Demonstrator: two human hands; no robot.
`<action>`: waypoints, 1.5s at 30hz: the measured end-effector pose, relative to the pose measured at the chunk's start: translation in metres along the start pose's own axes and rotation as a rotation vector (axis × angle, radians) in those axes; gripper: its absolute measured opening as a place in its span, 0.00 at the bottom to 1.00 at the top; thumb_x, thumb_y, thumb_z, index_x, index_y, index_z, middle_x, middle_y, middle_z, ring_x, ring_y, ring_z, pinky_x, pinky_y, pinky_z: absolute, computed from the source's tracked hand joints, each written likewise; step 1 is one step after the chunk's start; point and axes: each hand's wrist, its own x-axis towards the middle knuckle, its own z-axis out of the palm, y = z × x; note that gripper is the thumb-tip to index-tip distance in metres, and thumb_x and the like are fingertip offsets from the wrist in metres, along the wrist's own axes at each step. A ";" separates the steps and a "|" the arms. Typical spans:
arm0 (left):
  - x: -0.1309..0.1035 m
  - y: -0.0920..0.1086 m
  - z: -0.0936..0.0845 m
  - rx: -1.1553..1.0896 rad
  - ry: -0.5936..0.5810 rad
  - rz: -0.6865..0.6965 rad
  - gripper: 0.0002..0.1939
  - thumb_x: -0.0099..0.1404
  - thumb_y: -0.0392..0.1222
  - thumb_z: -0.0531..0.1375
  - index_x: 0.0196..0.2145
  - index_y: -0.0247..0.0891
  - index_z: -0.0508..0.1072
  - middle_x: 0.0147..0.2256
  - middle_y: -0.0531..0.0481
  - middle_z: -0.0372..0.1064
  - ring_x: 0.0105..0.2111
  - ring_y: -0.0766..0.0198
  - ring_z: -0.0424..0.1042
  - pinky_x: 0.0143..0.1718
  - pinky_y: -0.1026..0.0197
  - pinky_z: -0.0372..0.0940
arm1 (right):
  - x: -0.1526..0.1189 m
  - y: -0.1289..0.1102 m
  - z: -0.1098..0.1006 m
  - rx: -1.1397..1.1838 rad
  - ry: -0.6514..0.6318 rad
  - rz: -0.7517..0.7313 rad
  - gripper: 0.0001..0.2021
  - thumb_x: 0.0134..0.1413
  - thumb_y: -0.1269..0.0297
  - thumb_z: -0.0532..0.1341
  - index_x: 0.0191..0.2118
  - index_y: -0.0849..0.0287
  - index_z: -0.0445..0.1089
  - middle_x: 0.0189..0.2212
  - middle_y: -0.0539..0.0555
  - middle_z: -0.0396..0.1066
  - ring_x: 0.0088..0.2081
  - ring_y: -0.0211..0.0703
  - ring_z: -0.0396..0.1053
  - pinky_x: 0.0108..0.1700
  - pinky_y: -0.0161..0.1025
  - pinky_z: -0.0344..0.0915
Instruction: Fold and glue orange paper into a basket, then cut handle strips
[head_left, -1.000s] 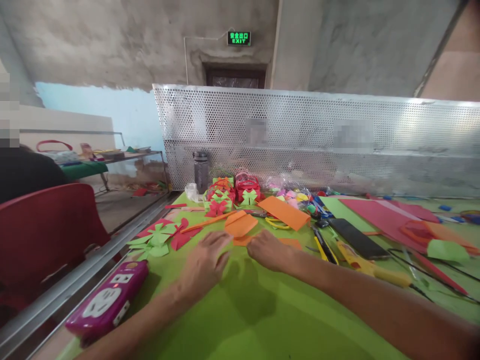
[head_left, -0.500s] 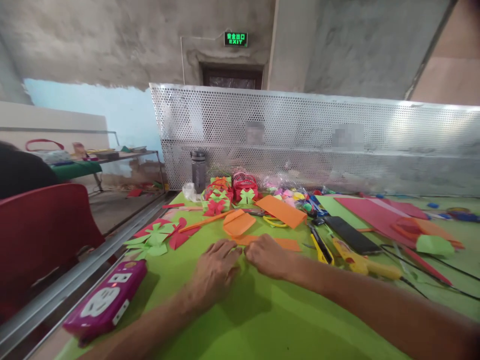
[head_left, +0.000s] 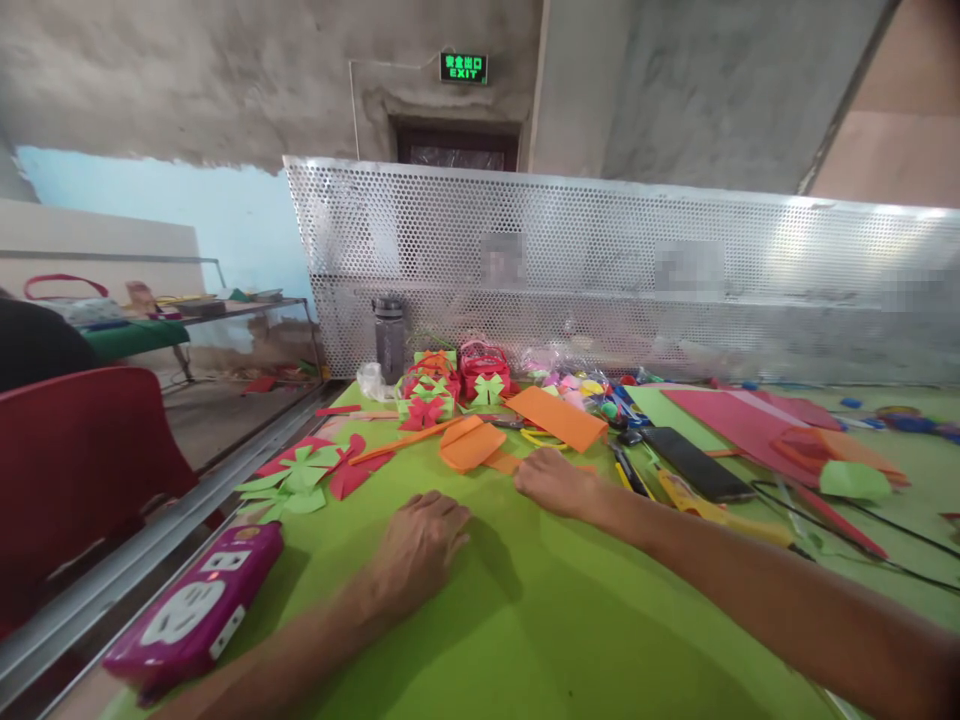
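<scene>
My left hand (head_left: 424,545) hovers or rests over the green tabletop (head_left: 480,640), fingers bent and pressed together; whether anything is under them is hidden. Further right, my right hand (head_left: 555,482) is curled at an orange paper strip (head_left: 501,461), covering part of it; its fingertips are hidden. Just beyond lies a folded orange paper piece (head_left: 471,444), with a larger orange sheet (head_left: 559,418) behind the right hand. A yellow-and-black cutter (head_left: 630,470) lies right of that hand. Left of my left hand are green paper petals (head_left: 300,480) on red pieces.
A purple power strip (head_left: 196,610) lies at the left edge. Small red baskets (head_left: 485,375) and a bottle (head_left: 389,340) stand at the back. To the right are a black phone (head_left: 697,464), a yellow glue gun (head_left: 720,515) with cable, and red sheets (head_left: 742,425).
My hands have moved apart: the right one went right and slightly away, onto the orange strip, and the left one drew back a little. The whole view has shifted slightly.
</scene>
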 end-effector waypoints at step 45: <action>-0.024 0.035 -0.020 -0.187 -0.119 0.068 0.14 0.67 0.37 0.49 0.24 0.38 0.66 0.24 0.52 0.66 0.25 0.63 0.65 0.26 0.61 0.56 | -0.097 -0.064 -0.007 0.467 0.057 0.123 0.05 0.56 0.70 0.58 0.29 0.58 0.67 0.28 0.49 0.68 0.33 0.40 0.63 0.47 0.45 0.50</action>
